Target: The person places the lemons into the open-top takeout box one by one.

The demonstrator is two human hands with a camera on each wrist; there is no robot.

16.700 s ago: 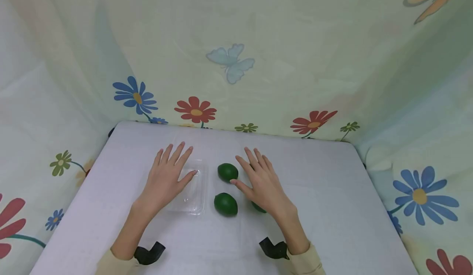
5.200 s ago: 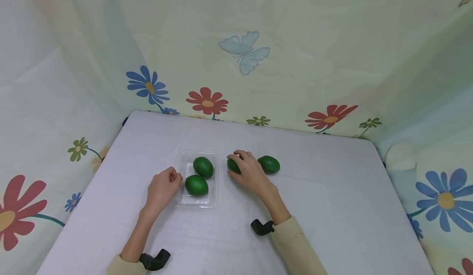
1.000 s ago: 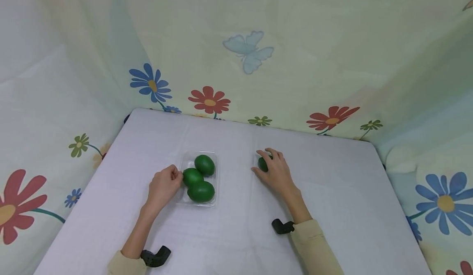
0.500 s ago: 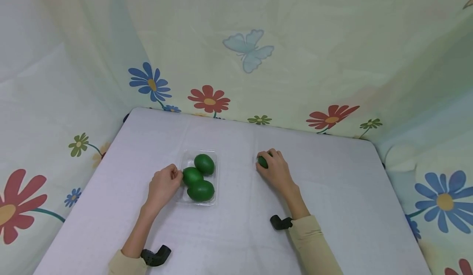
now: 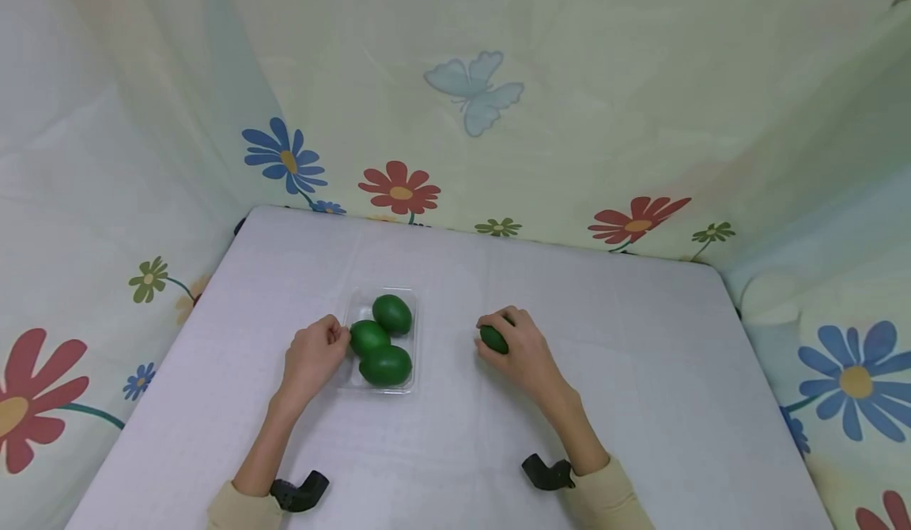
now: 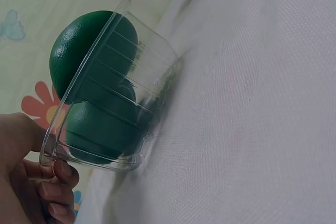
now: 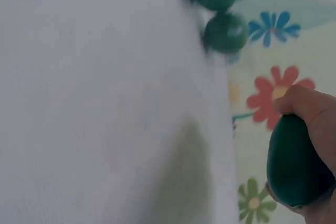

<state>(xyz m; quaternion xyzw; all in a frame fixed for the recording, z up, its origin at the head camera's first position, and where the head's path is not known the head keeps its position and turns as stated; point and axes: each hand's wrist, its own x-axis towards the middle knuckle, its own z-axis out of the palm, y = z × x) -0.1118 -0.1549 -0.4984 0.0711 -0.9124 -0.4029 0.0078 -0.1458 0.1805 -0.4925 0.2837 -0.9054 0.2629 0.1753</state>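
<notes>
My left hand point(image 5: 315, 357) pinches the left rim of a clear plastic container point(image 5: 416, 332), thumb above and fingertips below, as the left wrist view shows. Inside lie a far lime point(image 5: 392, 314), a left lime point(image 5: 369, 338) and a near lime point(image 5: 386, 365), all dark green and close together. To the right of the container, my right hand point(image 5: 525, 354) grips another green lime point(image 5: 494, 339) between thumb and fingers. In the right wrist view this held lime point(image 7: 296, 163) is up off the cloth; the palm hides part of it.
A white cloth covers the table point(image 5: 441, 451). Behind it and along both sides hangs a curtain point(image 5: 569, 103) printed with flowers and a butterfly. Each wrist carries a black camera mount, such as the left one point(image 5: 300, 491).
Three limes have come into the container since the oldest frame. Over the last second my right hand has closed round the remaining lime and moved it nearer and slightly left. The left hand stays put.
</notes>
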